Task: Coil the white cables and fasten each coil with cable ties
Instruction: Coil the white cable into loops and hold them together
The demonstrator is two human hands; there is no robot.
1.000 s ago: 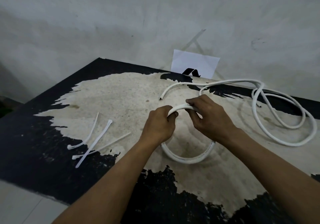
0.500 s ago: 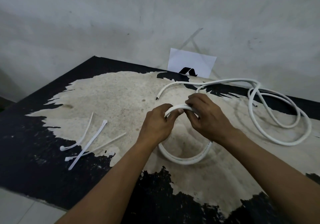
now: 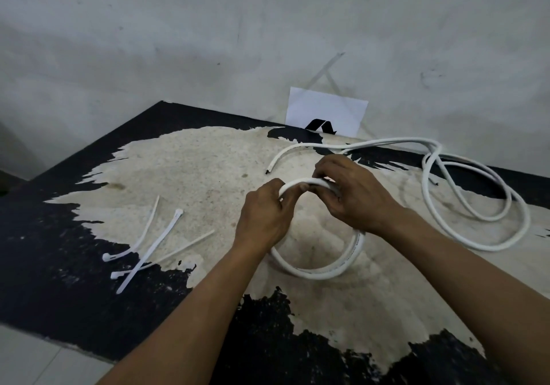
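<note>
A coil (image 3: 315, 274) is being held near the middle of the table (image 3: 59, 265), both hands close together on its top. The left hand (image 3: 265, 215) is being curled round the top of the loop. The right hand (image 3: 354, 194) is being clamped over the same stretch just beside it, thumbs almost meeting. The lower arc of the coil appears to be resting on the worn pale patch, with the top tipped up toward the hands.

The rest of the cable (image 3: 476, 215) is being seen in loose loops toward the right edge. One end (image 3: 268, 171) is lying just beyond the hands, toward the far edge where a card (image 3: 326, 110) is propped. Whether this is one cable or two cannot be told.

The cable is being judged light but stiff and springy: its arcs are holding round instead of slumping flat. The jacket is looking smooth, so some slip is to be expected. The best hold is being judged to be where the turns overlap, at the top, all pinched together.

Three ties (image 3: 154, 244) are lying crossed toward the left edge, well apart from the coil. One hand would have to be freed to fetch one, and a springy coil is likely to open if the other grip is loosened.
</note>
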